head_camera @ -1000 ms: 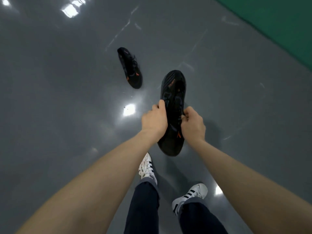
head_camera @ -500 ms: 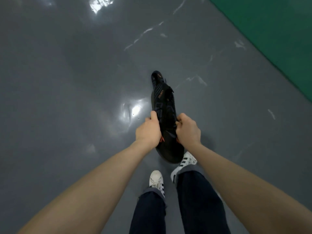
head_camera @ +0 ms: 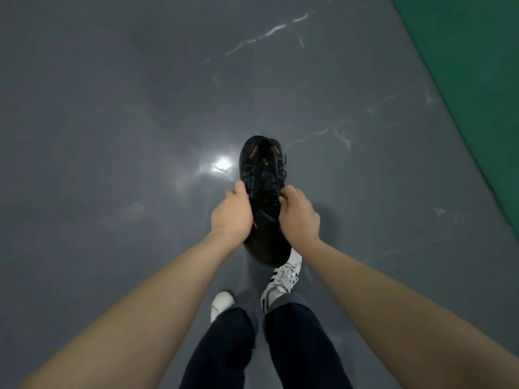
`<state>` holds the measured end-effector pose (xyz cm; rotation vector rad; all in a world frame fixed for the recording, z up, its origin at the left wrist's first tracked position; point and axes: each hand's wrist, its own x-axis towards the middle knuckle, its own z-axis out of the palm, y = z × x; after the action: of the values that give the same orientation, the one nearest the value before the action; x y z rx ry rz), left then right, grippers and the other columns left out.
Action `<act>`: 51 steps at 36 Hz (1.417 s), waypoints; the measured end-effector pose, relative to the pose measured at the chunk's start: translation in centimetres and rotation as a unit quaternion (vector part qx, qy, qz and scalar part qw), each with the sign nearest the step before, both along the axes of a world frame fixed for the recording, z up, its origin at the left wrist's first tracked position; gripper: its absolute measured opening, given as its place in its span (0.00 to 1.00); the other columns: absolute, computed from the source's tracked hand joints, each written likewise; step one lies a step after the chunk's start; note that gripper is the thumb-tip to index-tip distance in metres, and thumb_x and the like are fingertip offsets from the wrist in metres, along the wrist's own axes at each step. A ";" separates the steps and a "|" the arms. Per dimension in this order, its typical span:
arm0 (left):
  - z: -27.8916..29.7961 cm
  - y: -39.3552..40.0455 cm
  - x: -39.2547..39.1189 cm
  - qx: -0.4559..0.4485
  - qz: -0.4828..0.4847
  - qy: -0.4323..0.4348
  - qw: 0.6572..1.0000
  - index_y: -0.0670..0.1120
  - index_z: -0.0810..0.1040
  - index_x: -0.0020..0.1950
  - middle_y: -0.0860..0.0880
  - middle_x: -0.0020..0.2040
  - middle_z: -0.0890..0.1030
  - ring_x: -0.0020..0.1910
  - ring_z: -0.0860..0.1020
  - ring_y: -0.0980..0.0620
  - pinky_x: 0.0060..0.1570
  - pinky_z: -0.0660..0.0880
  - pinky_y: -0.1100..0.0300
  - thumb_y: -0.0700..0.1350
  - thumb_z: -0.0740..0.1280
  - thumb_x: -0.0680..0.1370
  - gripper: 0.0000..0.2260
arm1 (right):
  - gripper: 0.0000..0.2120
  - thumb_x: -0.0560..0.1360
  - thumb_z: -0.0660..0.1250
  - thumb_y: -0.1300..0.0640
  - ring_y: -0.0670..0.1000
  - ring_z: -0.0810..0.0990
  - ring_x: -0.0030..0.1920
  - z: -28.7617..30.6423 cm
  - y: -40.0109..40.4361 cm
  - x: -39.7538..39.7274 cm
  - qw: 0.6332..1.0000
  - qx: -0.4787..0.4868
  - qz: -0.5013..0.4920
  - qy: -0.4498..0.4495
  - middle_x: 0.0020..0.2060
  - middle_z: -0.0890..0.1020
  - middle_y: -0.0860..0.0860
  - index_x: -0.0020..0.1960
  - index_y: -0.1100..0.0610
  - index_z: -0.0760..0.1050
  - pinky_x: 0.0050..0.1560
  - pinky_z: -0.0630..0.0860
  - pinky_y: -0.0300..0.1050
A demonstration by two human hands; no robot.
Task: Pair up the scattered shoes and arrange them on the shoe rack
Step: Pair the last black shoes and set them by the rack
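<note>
A black shoe with orange marks hangs above the grey floor, its length running away from me. My left hand grips its left side and my right hand grips its right side by the laces. At the far end, a second dark toe shape with an orange mark shows beside the first. I cannot tell whether that is the other black shoe lying on the floor behind or part of the one I hold. The shoe rack is out of view.
Glossy grey floor stretches all around, with a bright light reflection left of the shoe. A green mat covers the upper right corner. My own white striped sneakers and dark trousers are below the hands.
I have stepped forward. The second black shoe, which lay apart on the floor up and to the left, now lines up with the far end of the held shoe. Both hands keep their grip.
</note>
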<state>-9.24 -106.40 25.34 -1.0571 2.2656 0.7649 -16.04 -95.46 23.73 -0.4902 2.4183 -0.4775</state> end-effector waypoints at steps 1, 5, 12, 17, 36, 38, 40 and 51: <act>-0.9 -0.3 -0.4 0.008 0.011 0.005 1.000 0.42 0.62 0.55 0.39 0.53 0.73 0.48 0.76 0.38 0.39 0.68 0.51 0.43 0.54 0.81 0.06 | 0.08 0.81 0.53 0.59 0.56 0.75 0.45 -0.9 -0.3 -0.5 1.000 -0.002 0.004 -0.007 0.49 0.75 0.52 0.52 0.57 0.70 0.39 0.65 0.46; -4.3 -1.4 -1.4 0.018 0.054 0.004 0.998 0.41 0.63 0.55 0.39 0.51 0.74 0.46 0.75 0.38 0.39 0.67 0.51 0.43 0.53 0.82 0.06 | 0.09 0.81 0.53 0.58 0.55 0.75 0.47 -4.8 -1.6 -1.6 0.999 -0.017 -0.012 -0.033 0.51 0.75 0.52 0.56 0.57 0.72 0.39 0.68 0.47; -12.5 -3.7 -3.0 0.002 0.069 -0.008 0.998 0.41 0.64 0.55 0.41 0.53 0.74 0.48 0.75 0.39 0.39 0.66 0.51 0.44 0.51 0.82 0.07 | 0.10 0.81 0.55 0.54 0.50 0.75 0.49 -13.6 -3.1 -3.5 0.991 -0.054 -0.089 -0.083 0.52 0.76 0.49 0.57 0.54 0.73 0.44 0.68 0.44; -18.7 -4.9 -3.1 -0.001 0.081 -0.004 0.997 0.43 0.64 0.53 0.41 0.53 0.75 0.49 0.74 0.39 0.40 0.65 0.52 0.44 0.51 0.82 0.06 | 0.16 0.80 0.58 0.53 0.53 0.74 0.56 -21.2 -2.9 -5.3 0.985 -0.016 -0.156 -0.076 0.59 0.72 0.53 0.67 0.55 0.65 0.47 0.71 0.48; -31.8 -6.5 -2.0 -0.074 0.054 0.002 0.996 0.41 0.66 0.58 0.40 0.56 0.75 0.52 0.75 0.37 0.40 0.64 0.52 0.44 0.50 0.83 0.10 | 0.11 0.80 0.54 0.61 0.59 0.75 0.52 -34.8 -4.5 -6.0 0.980 0.140 -0.140 -0.005 0.56 0.74 0.56 0.62 0.58 0.65 0.41 0.65 0.49; -30.7 -6.7 -1.9 -0.073 0.051 0.005 0.996 0.41 0.66 0.57 0.41 0.55 0.75 0.49 0.75 0.38 0.40 0.63 0.52 0.44 0.50 0.83 0.10 | 0.11 0.79 0.54 0.64 0.58 0.73 0.45 -33.5 -4.6 -5.9 0.982 0.136 -0.129 -0.001 0.52 0.74 0.55 0.60 0.57 0.66 0.39 0.64 0.48; -29.2 -6.7 -1.6 -0.069 0.044 0.003 0.997 0.41 0.66 0.57 0.41 0.54 0.75 0.48 0.75 0.38 0.39 0.63 0.52 0.44 0.50 0.83 0.09 | 0.11 0.78 0.53 0.65 0.55 0.70 0.40 -31.6 -4.7 -5.6 0.985 0.130 -0.116 0.002 0.47 0.73 0.53 0.59 0.57 0.66 0.37 0.62 0.47; -16.5 -9.2 2.0 -0.100 0.004 -0.044 0.994 0.40 0.65 0.57 0.41 0.53 0.75 0.44 0.78 0.39 0.34 0.64 0.54 0.39 0.54 0.81 0.06 | 0.08 0.78 0.53 0.64 0.55 0.69 0.38 -16.5 -7.2 -2.1 0.994 0.096 -0.044 0.016 0.43 0.72 0.52 0.54 0.56 0.67 0.36 0.63 0.47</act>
<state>-7.21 -115.63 8.83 -1.1669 2.2981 0.4910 -18.15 -102.71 7.19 -0.3100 2.4925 -0.2720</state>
